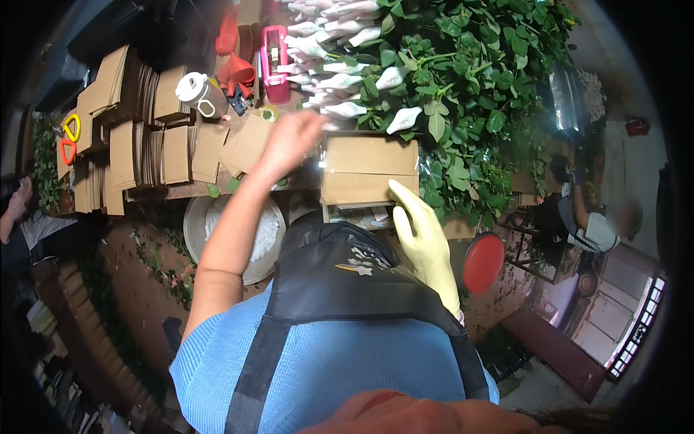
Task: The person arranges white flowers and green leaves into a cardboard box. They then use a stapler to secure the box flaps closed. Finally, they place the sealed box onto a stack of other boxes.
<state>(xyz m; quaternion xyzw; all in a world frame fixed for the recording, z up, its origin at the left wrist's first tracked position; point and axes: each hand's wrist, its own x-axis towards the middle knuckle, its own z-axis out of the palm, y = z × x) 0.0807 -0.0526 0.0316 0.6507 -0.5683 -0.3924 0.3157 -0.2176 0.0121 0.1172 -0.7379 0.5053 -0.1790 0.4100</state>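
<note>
My left hand (297,135), bare and blurred, hovers just left of the cardboard-topped box (371,168) in front of me. Its fingers are bent near the white net-sleeved flower buds (342,110); a whitish bit shows at the fingertips, too blurred to name. In a pale yellow rubber glove, my right hand (423,233) reaches over the near right edge of the cardboard, fingers apart and nothing seen in them. Beyond the box lies a large heap of leafy green stems (477,81), with the sleeved buds pointing left.
Stacks of cut cardboard (143,154) fill the table's left side. A white-lidded cup (203,95), a pink tape dispenser (275,65) and a roll of tape (267,113) stand nearby. Below are a round bin (192,230) and a red stool (483,262). Other people (591,222) appear at both sides.
</note>
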